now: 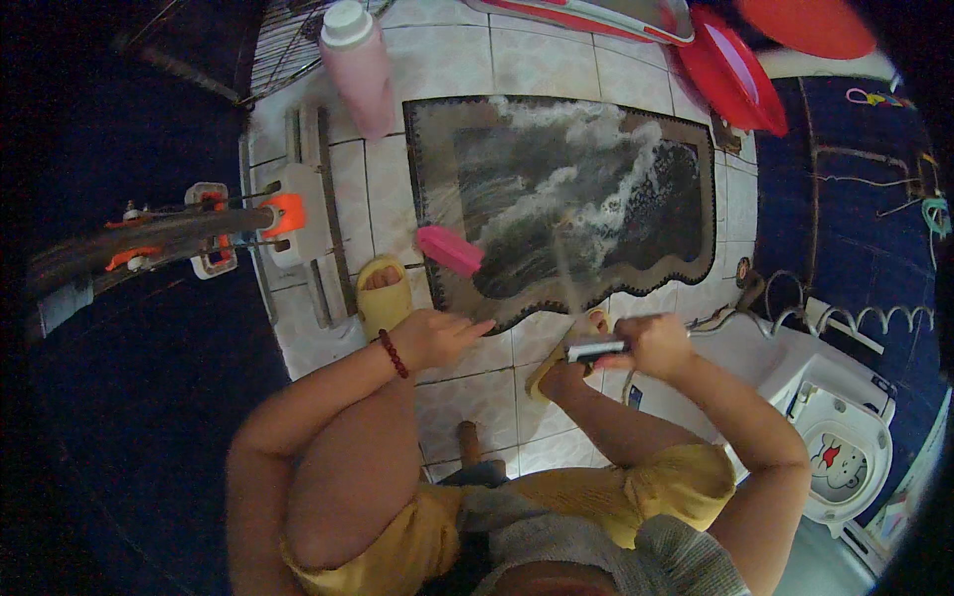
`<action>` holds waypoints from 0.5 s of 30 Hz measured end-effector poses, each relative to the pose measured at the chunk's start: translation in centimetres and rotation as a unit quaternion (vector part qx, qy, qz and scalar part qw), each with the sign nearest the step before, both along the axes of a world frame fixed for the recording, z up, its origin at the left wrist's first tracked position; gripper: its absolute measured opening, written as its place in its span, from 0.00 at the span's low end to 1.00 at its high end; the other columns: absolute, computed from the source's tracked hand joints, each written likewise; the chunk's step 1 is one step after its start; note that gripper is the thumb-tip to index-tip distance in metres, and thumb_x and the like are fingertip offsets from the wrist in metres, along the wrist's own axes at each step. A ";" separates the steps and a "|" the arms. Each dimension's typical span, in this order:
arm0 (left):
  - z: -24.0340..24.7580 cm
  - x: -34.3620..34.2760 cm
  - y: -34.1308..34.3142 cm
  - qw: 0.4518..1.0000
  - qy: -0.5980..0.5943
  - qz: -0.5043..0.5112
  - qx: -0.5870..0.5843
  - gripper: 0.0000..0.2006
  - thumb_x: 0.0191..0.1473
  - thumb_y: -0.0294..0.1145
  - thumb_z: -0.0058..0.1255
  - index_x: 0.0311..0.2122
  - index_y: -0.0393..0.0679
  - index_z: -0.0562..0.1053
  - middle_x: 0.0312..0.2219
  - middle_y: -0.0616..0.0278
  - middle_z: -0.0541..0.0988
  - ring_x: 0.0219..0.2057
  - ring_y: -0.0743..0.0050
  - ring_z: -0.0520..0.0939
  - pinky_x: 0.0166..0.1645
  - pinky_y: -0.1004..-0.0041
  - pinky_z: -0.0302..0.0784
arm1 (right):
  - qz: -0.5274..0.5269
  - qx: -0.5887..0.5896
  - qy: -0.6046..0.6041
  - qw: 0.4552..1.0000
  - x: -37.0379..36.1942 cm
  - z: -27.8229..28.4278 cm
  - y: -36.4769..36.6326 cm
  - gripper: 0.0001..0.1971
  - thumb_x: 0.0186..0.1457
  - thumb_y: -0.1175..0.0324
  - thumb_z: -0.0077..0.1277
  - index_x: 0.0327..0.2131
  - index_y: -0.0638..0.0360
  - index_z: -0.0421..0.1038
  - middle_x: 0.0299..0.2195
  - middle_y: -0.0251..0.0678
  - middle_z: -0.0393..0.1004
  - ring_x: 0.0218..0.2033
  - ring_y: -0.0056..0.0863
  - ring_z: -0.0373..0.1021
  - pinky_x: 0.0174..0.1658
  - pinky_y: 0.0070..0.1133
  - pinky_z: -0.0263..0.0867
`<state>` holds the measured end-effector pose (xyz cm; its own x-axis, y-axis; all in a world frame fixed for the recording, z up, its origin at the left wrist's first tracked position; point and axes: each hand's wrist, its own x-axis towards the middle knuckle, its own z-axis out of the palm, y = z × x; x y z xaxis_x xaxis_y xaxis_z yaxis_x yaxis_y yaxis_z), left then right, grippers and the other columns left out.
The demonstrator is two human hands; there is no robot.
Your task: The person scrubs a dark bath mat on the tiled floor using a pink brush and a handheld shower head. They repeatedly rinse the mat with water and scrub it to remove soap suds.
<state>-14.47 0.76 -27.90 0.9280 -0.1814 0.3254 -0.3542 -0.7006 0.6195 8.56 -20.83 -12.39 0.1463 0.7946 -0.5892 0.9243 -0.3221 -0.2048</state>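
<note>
A dark floor mat [517, 228] with a grey-brown border and a wavy near edge lies on the tiles, streaked with white foam [631, 189]. My right hand [656, 346] is wrapped round a spray nozzle [596, 351], and a thin jet of water runs from it onto the mat. Nearer the left, my left hand [447, 340] holds nothing, with a finger stretched out at the mat's near left edge; I cannot tell whether it touches. A bright pink scrubbing brush [449, 250] rests on the mat's left border, its bristles hidden.
A pink bottle with a white cap [358, 70] stands beyond the mat's left corner. Left is a mop [288, 214]; a red basin [730, 74] leans at the far right. A coiled hose [835, 318] hangs by the toilet [840, 452]. My yellow slippers [383, 308] flank the mat's near edge.
</note>
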 end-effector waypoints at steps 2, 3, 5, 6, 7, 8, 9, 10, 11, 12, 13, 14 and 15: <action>0.0 0.2 -0.1 1.000 0.005 -0.006 0.004 0.20 0.42 0.27 0.46 0.45 0.44 0.69 0.17 0.66 0.70 0.18 0.73 0.74 0.21 0.75 0.71 | 0.057 0.000 0.047 0.997 -1.9 0.4 -0.6 0.29 0.35 0.34 0.47 0.18 0.55 0.68 0.14 0.35 0.68 0.17 0.34 0.68 0.20 0.28 0.64; 0.1 0.4 0.0 1.000 0.003 -0.012 0.011 0.19 0.42 0.27 0.45 0.44 0.43 0.69 0.17 0.66 0.70 0.18 0.73 0.74 0.21 0.75 0.71 | 0.052 0.009 0.041 0.998 -2.5 0.5 -0.5 0.29 0.34 0.34 0.47 0.17 0.55 0.67 0.14 0.35 0.68 0.16 0.34 0.68 0.19 0.28 0.63; 0.4 0.6 0.0 0.999 0.007 -0.029 0.012 0.18 0.42 0.27 0.45 0.43 0.43 0.69 0.17 0.66 0.70 0.19 0.72 0.74 0.21 0.75 0.71 | 0.044 0.031 0.030 0.998 -3.7 0.5 0.2 0.31 0.32 0.32 0.47 0.17 0.55 0.67 0.13 0.35 0.66 0.15 0.35 0.67 0.18 0.27 0.62; 0.6 0.6 -0.1 0.999 0.014 -0.040 0.005 0.17 0.42 0.27 0.45 0.42 0.43 0.70 0.18 0.66 0.70 0.19 0.72 0.74 0.21 0.75 0.71 | 0.042 0.044 0.026 0.998 -4.0 0.6 0.4 0.32 0.32 0.31 0.46 0.16 0.55 0.66 0.12 0.35 0.65 0.15 0.35 0.67 0.18 0.27 0.62; 0.7 0.5 -0.1 0.998 0.021 -0.051 -0.002 0.16 0.42 0.27 0.46 0.41 0.43 0.70 0.18 0.66 0.70 0.19 0.72 0.74 0.21 0.75 0.71 | 0.016 0.097 -0.013 0.995 -2.8 0.4 1.3 0.32 0.31 0.30 0.46 0.15 0.55 0.65 0.11 0.36 0.64 0.14 0.34 0.66 0.17 0.26 0.61; 0.7 0.6 -0.1 0.998 0.028 -0.053 0.012 0.16 0.42 0.28 0.45 0.41 0.43 0.70 0.19 0.66 0.71 0.20 0.72 0.74 0.21 0.75 0.71 | 0.027 0.128 -0.011 0.991 -2.4 0.3 1.5 0.32 0.31 0.30 0.45 0.15 0.55 0.64 0.11 0.36 0.64 0.13 0.34 0.66 0.16 0.26 0.61; 0.6 0.5 -0.2 0.998 0.036 -0.054 0.026 0.16 0.42 0.28 0.45 0.41 0.43 0.70 0.19 0.66 0.71 0.20 0.72 0.74 0.21 0.74 0.71 | 0.039 0.158 -0.010 0.987 -2.2 0.2 1.7 0.33 0.30 0.30 0.45 0.15 0.55 0.64 0.11 0.36 0.63 0.13 0.33 0.65 0.16 0.25 0.61; 0.5 0.4 -0.2 0.997 0.044 -0.055 0.040 0.16 0.42 0.28 0.45 0.40 0.43 0.70 0.20 0.66 0.71 0.21 0.73 0.75 0.22 0.74 0.71 | 0.050 0.188 -0.008 0.981 -2.0 0.2 1.8 0.33 0.30 0.29 0.45 0.14 0.55 0.63 0.11 0.35 0.63 0.13 0.33 0.65 0.15 0.25 0.61; 0.4 0.3 -0.2 0.996 0.055 -0.056 0.048 0.16 0.42 0.28 0.45 0.41 0.43 0.70 0.20 0.66 0.71 0.21 0.72 0.75 0.22 0.74 0.71 | 0.082 0.202 0.031 0.975 -3.1 1.1 2.5 0.32 0.30 0.30 0.46 0.16 0.55 0.63 0.10 0.35 0.63 0.13 0.33 0.65 0.16 0.26 0.61; 0.2 0.2 -0.2 0.995 0.066 -0.058 0.055 0.16 0.42 0.28 0.44 0.41 0.42 0.69 0.21 0.66 0.71 0.21 0.72 0.75 0.23 0.73 0.71 | 0.075 0.192 0.034 0.978 -3.4 0.8 2.3 0.32 0.30 0.30 0.46 0.16 0.56 0.64 0.10 0.35 0.63 0.13 0.33 0.66 0.16 0.26 0.61; 0.1 0.1 -0.3 0.993 0.077 -0.059 0.063 0.17 0.42 0.28 0.44 0.41 0.42 0.69 0.21 0.66 0.71 0.22 0.72 0.75 0.23 0.73 0.71 | 0.068 0.183 0.038 0.980 -3.7 0.4 1.9 0.32 0.31 0.30 0.46 0.16 0.56 0.64 0.10 0.36 0.63 0.13 0.34 0.66 0.16 0.26 0.61; 0.1 0.2 -0.3 0.995 0.070 -0.057 0.050 0.16 0.42 0.28 0.44 0.41 0.42 0.69 0.21 0.66 0.72 0.22 0.72 0.75 0.23 0.73 0.71 | 0.063 0.174 0.039 0.982 -3.8 0.2 1.8 0.32 0.31 0.31 0.46 0.17 0.56 0.64 0.10 0.36 0.63 0.13 0.34 0.66 0.16 0.26 0.61; 0.1 0.2 -0.4 0.996 0.063 -0.055 0.036 0.16 0.42 0.29 0.44 0.40 0.42 0.69 0.21 0.65 0.72 0.21 0.71 0.75 0.23 0.73 0.71 | 0.047 0.130 -0.024 0.990 -2.6 0.0 1.9 0.32 0.32 0.31 0.45 0.18 0.56 0.65 0.10 0.36 0.63 0.13 0.34 0.66 0.16 0.27 0.62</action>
